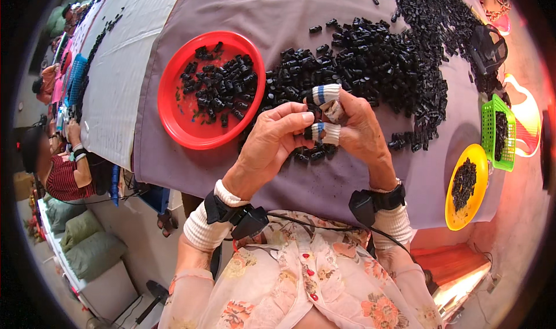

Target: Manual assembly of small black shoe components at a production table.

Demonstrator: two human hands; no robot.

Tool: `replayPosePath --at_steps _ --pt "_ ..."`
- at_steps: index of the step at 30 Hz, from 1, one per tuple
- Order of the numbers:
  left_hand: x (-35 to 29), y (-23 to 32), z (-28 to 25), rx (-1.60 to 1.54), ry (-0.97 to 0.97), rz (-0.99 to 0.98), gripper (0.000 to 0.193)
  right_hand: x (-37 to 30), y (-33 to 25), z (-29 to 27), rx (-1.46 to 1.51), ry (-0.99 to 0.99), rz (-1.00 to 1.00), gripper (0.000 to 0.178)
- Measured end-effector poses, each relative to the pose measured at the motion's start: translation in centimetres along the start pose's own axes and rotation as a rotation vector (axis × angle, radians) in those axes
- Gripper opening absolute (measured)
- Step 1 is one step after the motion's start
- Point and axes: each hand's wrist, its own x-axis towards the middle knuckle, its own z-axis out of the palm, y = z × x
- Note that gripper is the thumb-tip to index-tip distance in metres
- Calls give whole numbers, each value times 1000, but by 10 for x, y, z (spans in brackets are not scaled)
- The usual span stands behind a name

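My left hand and my right hand meet above the near edge of a heap of small black cylindrical plastic parts. The left thumb and fingers are pinched together, almost touching the right fingertips. On my right hand, the thumb and a finger wear white cloth finger covers with blue stripes, and they are bent in a pinch too. Dark bits show at the fingertips, but what the hands hold is too small and hidden to make out. Left of the hands, a red plate holds many of the same black parts.
A yellow plate with small black pieces lies at the right, near a green basket. More black pieces spread toward the far right of the purple-grey tablecloth. Another person sits at the far left.
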Motion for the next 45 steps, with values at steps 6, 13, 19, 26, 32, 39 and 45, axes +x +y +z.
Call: replayPosePath --at_steps 6,13,19,26,32,39,45 --pt "-1 -2 -10 104 54 29 18 0 -4 1 -119 13 0 41" --pt "-1 -2 -4 -62 -23 -34 18 -2 -4 0 36 51 37 38" --pt "-2 1 -5 226 49 29 18 -1 -10 -2 -196 -21 -34 39" --pt "1 -3 -5 -73 -85 -48 21 -3 -2 0 -7 10 23 40" --pt "1 -1 0 -23 12 -36 16 -2 -5 -1 -153 25 -73 40" --pt "-4 -4 -4 -9 -45 -33 20 -3 -4 1 -100 28 13 42" --pt "-6 4 -7 22 89 48 21 -4 -8 1 38 60 110 42"
